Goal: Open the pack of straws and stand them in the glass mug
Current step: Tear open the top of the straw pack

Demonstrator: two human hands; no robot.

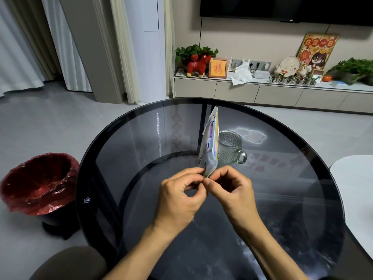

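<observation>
While both hands pinch its near end mid-frame, flat pastel printed straw pack (210, 142) held edge-on above round dark glass counter (125, 138), left hand (180, 196) and right hand (232, 189) fingers clamped on it, clear textured glass mug (231, 147) just behind, empty, red-lined bin (39, 183) lower left on floor.

Both bare forearms reach forward, the left hand (180, 196) and right hand (232, 188) meeting fingertip to fingertip (thumbs and forefingers pinched, other fingers curled).
</observation>
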